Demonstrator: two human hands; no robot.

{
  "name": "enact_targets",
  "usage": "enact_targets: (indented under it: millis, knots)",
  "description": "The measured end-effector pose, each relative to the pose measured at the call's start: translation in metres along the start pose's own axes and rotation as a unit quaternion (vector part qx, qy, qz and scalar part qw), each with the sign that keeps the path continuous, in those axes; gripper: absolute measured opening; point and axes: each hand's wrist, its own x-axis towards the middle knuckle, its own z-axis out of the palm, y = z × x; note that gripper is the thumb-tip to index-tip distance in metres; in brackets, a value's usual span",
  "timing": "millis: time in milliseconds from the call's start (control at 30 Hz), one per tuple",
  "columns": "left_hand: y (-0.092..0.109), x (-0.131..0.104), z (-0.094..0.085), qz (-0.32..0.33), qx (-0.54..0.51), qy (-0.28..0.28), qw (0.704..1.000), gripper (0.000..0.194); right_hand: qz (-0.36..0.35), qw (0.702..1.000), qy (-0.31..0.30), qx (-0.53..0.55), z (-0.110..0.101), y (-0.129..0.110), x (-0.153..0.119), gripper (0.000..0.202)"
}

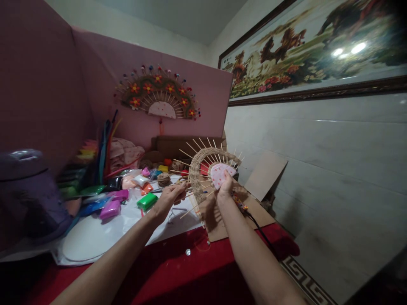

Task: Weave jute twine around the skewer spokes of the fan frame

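Observation:
A fan-shaped frame of thin sticks with a woven twine band is held up over the table. My right hand grips its pink dotted half-round base, thumb on the front face; the other fingers are hidden behind it. At the fan's left edge, my left hand has its fingers closed at the stick ends beside the twine band. Sticks radiate outward past the band at the top and left.
A cardboard sheet lies under the fan on the red-covered table. Packets of coloured clay, including a green one, and a twine ball lie left. A purple container stands far left. A finished fan hangs behind.

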Motion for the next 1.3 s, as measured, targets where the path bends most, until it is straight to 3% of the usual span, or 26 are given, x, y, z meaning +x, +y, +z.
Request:
enact_targets:
  millis: [100,233,400,500,667,867,1000,1300]
  knots:
    - [-0.001,0.002,-0.003,0.005,0.065,0.017,0.998,0.038,0.015,0.999,0.04,0.007,0.005,-0.003,-0.004,0.023]
    - [-0.003,0.003,-0.006,0.07,0.155,0.027,0.985,0.039,0.021,0.997,0.067,0.014,0.007,-0.005,-0.006,0.024]
    - [-0.008,0.002,-0.002,0.128,0.272,0.068,0.951,0.039,0.001,0.997,0.076,0.016,0.005,-0.004,-0.005,0.031]
    - [-0.011,0.0,0.001,0.186,0.382,0.115,0.898,0.033,-0.019,0.996,0.081,0.012,0.004,-0.002,-0.004,0.033]
    - [-0.011,-0.006,0.003,0.267,0.555,0.173,0.769,0.029,-0.023,0.996,0.086,0.011,0.004,-0.001,-0.003,0.033]
    - [-0.005,-0.011,0.007,0.284,0.638,0.173,0.694,0.029,-0.027,0.996,0.087,0.017,0.003,0.0,-0.001,0.033]
    - [-0.005,-0.011,0.007,0.272,0.653,0.174,0.685,0.03,-0.036,0.995,0.088,0.013,0.0,0.002,0.003,0.035]
    - [-0.013,-0.014,0.008,0.269,0.636,0.182,0.7,0.026,-0.043,0.995,0.084,0.031,-0.003,0.005,0.009,0.038]
